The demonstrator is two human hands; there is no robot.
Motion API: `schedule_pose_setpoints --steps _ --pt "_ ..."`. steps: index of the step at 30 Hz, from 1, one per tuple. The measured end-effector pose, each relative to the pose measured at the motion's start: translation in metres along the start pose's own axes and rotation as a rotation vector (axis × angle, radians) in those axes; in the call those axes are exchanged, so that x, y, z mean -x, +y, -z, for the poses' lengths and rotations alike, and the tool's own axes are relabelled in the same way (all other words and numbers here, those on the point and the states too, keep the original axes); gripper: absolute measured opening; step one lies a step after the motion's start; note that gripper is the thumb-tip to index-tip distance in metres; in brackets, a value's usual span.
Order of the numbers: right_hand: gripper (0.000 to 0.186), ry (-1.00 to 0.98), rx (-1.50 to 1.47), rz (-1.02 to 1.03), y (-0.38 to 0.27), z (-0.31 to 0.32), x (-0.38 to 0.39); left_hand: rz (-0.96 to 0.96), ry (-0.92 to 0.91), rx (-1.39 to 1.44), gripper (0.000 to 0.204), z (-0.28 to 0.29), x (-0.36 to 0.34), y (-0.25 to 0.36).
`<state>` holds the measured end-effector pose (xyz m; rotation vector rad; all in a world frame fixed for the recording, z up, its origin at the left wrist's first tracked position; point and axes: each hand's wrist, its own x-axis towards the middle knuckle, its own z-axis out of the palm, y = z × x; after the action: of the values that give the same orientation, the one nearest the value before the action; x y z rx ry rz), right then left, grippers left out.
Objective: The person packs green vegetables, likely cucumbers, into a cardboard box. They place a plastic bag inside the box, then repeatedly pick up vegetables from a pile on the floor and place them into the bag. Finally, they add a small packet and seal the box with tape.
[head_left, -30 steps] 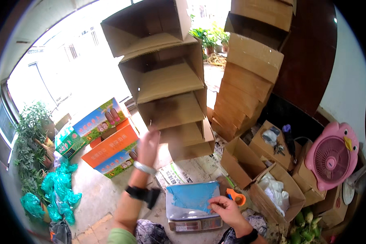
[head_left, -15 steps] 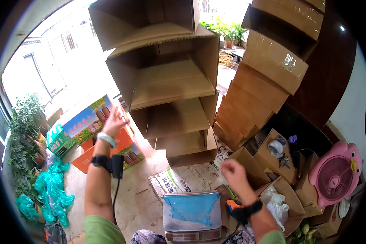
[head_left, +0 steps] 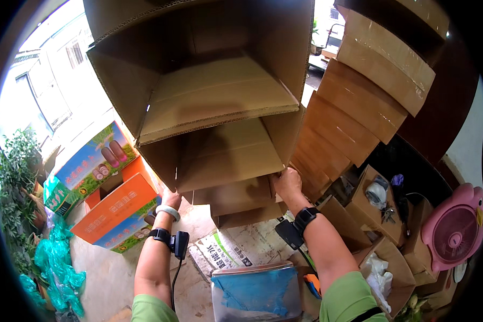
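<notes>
Several open cardboard boxes stand stacked in front of me, their open sides facing me. My left hand is at the lower left corner of one box in the stack, its fingers partly hidden at the edge. At the opposite side, my right hand is closed on that box's lower right edge. Below the stack, a scale with torn blue film on its top sits on the floor. Just left of my left hand is an orange printed carton.
On the right lean folded cardboard sheets, with a pink animal-shaped fan below them. An open box holds a white plastic bag. Green plastic bags and leafy plants lie along the left.
My left hand has left the printed carton for the stack's left edge. My right hand has moved up and forward onto the right edge. The stack looks larger and nearer.
</notes>
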<state>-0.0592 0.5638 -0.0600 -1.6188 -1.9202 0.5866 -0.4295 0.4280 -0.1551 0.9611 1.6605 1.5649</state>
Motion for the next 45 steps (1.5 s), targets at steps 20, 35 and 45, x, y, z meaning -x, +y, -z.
schedule_pose_setpoints --steps 20,35,45 --pt "0.019 -0.063 -0.309 0.065 0.138 0.073 0.022 0.286 -0.054 -0.151 0.028 -0.131 0.085 0.094" --pt "0.016 0.366 -0.634 0.443 -0.064 0.329 0.061 -0.73 0.364 -0.208 0.063 -0.084 0.152 0.431" --pt "0.085 0.429 -0.423 0.512 -0.226 0.361 -0.01 -0.661 0.269 -0.682 0.065 -0.104 0.124 0.387"
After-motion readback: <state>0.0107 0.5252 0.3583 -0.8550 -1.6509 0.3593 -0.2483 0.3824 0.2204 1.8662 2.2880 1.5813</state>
